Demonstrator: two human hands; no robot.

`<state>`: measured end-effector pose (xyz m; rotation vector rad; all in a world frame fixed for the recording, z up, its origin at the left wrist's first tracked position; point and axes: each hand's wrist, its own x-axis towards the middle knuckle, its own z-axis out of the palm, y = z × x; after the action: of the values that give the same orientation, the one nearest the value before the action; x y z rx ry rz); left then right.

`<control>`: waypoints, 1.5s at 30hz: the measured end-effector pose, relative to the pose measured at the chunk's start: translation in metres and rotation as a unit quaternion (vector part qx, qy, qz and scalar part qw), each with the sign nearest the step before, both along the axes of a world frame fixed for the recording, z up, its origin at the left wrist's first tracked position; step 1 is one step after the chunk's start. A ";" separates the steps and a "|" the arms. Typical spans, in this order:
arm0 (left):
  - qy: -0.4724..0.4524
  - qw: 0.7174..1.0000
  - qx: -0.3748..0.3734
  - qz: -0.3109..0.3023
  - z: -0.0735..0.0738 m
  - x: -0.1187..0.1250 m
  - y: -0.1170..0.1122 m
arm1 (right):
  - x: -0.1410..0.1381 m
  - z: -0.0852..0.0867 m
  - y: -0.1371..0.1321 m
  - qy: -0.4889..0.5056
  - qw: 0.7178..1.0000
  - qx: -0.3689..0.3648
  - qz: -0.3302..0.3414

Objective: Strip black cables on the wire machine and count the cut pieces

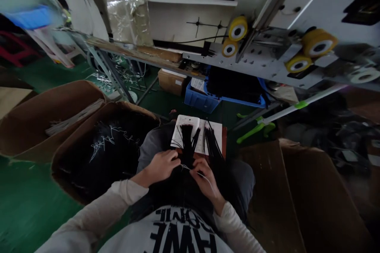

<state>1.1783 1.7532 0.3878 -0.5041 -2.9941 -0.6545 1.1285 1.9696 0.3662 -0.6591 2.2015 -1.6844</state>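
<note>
Seated worker, viewed from the head, both forearms reaching forward over the lap. A bundle of black wires (187, 142) stands between the hands, its long axis running from the body up the frame toward a sheet of white paper (212, 134), with loose ends fanning at the top. A thin white wire (202, 174) crosses the bundle's lower part roughly side to side, from the left hand (160, 167) toward the right hand (204, 176), then trails down past the right wrist. The right hand lies closer over the bundle, with fingers (197, 170) closed and seemingly pinching the white wire against the black strands. The left hand sits at the bundle's left edge, fingers curled inward; the white wire's end reaches its fingertips, but whether they grip it cannot be told. A second sheaf of black wires (213, 146) lies just right of the first, over the grey trouser leg (242, 182). At lower left, an open cardboard box (69, 170) holds a dark mass of wire with white strands on top. Upper right, a machine frame carries yellow rollers (237, 28). Hidden: the bundle's lower length disappears under the hands and against dark cloth, so its lower end cannot be seen. Black strands merge here, and the exact point where white wire meets them is hard to make out.
</note>
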 end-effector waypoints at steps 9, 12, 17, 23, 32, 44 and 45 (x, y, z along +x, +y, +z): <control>-0.036 0.998 -0.011 0.047 0.008 0.011 -0.020 | 0.002 -0.007 -0.017 -0.261 0.962 -0.076 0.006; -0.016 0.998 0.015 0.053 0.021 0.005 -0.003 | -0.003 -0.003 -0.026 -0.222 0.975 -0.011 0.003; -0.047 0.993 0.092 0.049 0.019 -0.002 0.026 | -0.005 0.007 -0.024 -0.053 0.993 0.073 0.075; -0.070 0.980 0.165 0.080 0.000 0.010 0.040 | 0.000 0.004 -0.016 -0.056 0.995 0.070 0.051; -0.068 0.977 0.194 0.062 0.001 0.005 0.028 | -0.008 0.007 -0.015 -0.075 0.993 0.067 0.061; -0.068 0.930 0.342 0.116 -0.031 0.002 0.043 | -0.006 0.000 -0.014 0.172 0.970 0.157 0.070; -0.069 0.926 0.348 0.127 -0.033 0.003 0.044 | -0.003 -0.003 -0.015 0.174 0.970 0.158 0.059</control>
<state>1.1809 1.7975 0.3553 -0.0224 -2.5874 -1.6607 1.1254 1.9543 0.3631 -1.0356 2.5311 -1.1918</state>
